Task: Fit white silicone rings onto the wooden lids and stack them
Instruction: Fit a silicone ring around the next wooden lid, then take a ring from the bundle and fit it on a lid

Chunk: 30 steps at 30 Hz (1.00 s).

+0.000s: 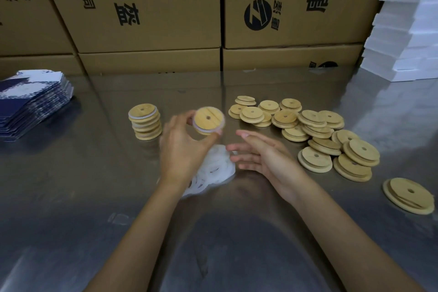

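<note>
Head view: left hand (182, 147) pinches round wooden lid (208, 120) by rim, between thumb and fingertips. Lid lifted off steel table (94, 173), flat face with small centre hole tilted toward camera; white ring visible around edge. Right hand (263, 156) spread, empty, just right of lid. Pile of white silicone rings (213, 168) under both hands. Stack of ringed lids (145, 123) left of held lid; loose lids (308, 130) beyond right hand.
</note>
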Available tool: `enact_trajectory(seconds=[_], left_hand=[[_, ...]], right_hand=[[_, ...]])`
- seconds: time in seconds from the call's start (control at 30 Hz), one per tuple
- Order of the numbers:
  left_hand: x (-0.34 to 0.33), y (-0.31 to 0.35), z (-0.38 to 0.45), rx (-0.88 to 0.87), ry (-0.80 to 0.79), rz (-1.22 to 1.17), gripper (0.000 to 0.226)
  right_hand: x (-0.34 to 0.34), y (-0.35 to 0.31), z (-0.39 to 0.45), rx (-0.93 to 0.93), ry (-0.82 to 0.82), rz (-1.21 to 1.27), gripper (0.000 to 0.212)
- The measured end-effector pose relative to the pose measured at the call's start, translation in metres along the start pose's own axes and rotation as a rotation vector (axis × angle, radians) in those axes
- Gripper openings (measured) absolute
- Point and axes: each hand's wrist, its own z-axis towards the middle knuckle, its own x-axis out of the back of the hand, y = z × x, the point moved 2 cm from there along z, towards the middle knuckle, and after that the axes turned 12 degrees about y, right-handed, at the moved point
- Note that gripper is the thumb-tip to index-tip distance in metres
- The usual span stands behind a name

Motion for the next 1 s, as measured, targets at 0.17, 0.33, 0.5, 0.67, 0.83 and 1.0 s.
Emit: enact_trajectory(seconds=[0.17, 0.33, 0.5, 0.67, 0.83, 1.0], left_hand=[[0.033, -0.033, 0.035, 0.092, 0.336, 0.061, 0.06], [0.041, -0.058, 0.049, 0.209, 0.39, 0.052, 0.062], [0.043, -0.061, 0.053, 0.158, 0.398, 0.042, 0.063], [0.045, -0.057, 0.051, 0.141, 0.433, -0.013, 0.054], [0.045, -0.056, 0.047, 0.048, 0.437, 0.119, 0.017], [0.042, -0.056, 0.046, 0.07, 0.377, 0.126, 0.013]], right_hand=[[0.005, 0.0, 0.002, -0.026, 0.034, 0.004, 0.026], [0.007, 0.002, 0.006, -0.05, 0.043, -0.011, 0.024], [0.006, 0.003, 0.008, -0.054, 0.042, -0.014, 0.023], [0.006, 0.003, 0.008, -0.058, 0.049, -0.018, 0.021], [0.006, 0.003, 0.007, -0.06, 0.052, -0.016, 0.021], [0.007, 0.003, 0.007, -0.057, 0.042, -0.014, 0.021]])
